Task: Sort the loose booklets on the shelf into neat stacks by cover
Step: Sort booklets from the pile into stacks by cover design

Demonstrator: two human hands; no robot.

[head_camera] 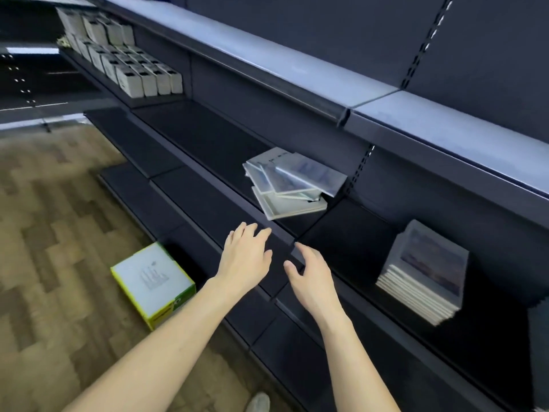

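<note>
- Dark shelf [208, 138]: we find the loose booklets [292, 184] lying askew at its middle, with a neat booklet stack [427, 273] well apart to the right.
- Handling, we judge: thin, light, glossy covers that slide easily; we would take them by opposite edges.
- Left hand [246, 257] and right hand [312, 278]: fingers spread, holding nothing, near the shelf lip.
- A boxed carton [153, 281] on the floor and white boxes [133, 69] far left obstruct nothing.

One head-worn wide-angle view looks forward and down along the dark shelf [208, 144]. It sits close above both outstretched forearms.
</note>
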